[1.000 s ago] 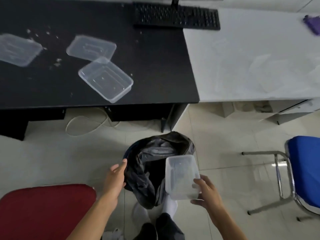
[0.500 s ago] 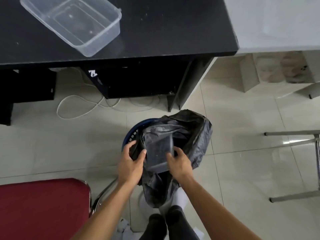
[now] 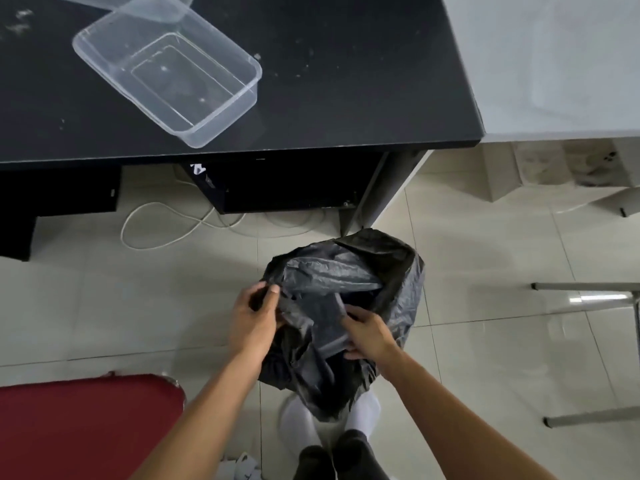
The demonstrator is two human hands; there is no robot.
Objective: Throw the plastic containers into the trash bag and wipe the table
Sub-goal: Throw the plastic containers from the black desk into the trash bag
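A black trash bag (image 3: 398, 282) stands on the floor in front of the black table (image 3: 346, 98). My left hand (image 3: 251, 320) pinches the bag's near-left rim. My right hand (image 3: 367, 332) grips a clear plastic container (image 3: 327, 320) that is sunk into the bag's mouth and looks dark against the plastic. A second clear container (image 3: 166, 77) lies open side up near the table's front edge. A clear lid (image 3: 145, 1) pokes in at the top edge, just behind it. Pale crumbs (image 3: 19, 22) dot the tabletop at the far left.
A red chair seat (image 3: 83, 427) sits at the lower left, close to my left arm. Metal chair legs (image 3: 588, 289) stand at the right. A white table (image 3: 554, 64) adjoins the black one. A cable (image 3: 166, 230) lies looped on the tiled floor under the table.
My right hand carried the clear container from beside the bag down into its mouth. My left hand moved up the rim and pinched it. The view dropped and moved closer to the bag.
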